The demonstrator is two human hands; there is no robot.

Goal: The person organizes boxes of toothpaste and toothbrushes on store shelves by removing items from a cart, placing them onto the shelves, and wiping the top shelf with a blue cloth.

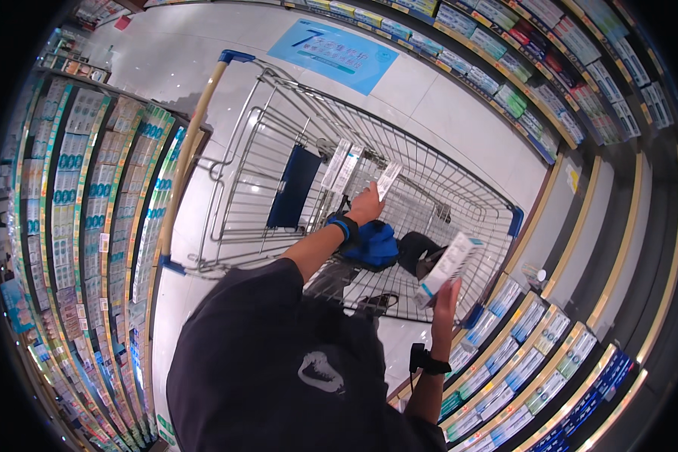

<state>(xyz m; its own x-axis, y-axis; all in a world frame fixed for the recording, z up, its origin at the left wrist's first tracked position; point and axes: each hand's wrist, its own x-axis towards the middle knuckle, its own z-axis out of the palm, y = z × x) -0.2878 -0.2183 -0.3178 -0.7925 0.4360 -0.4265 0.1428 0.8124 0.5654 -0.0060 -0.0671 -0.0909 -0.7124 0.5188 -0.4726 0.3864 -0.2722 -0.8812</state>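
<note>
My left hand [367, 203] reaches over the wire shopping cart [429, 198] and is closed around a narrow white carton [390, 178]. Just left of it, two similar white cartons [343, 165] lie side by side in the cart. In my right hand [446, 294], near the cart's far right end, is a larger white carton [452, 263] with a blue-green end, held tilted. A blue and black cloth item [376, 243] lies below my left wrist. Beside that is a dark item [418, 251] that I cannot make out.
Shelves with bare boards [576, 226] stand at the right. Toothpaste-like cartons [508, 390] fill the shelves below them, and more line the top shelves [474, 39]. Packed shelves [96, 198] rise on the left, near the cart's handle [195, 135]. A blue floor sticker [333, 56] bears writing.
</note>
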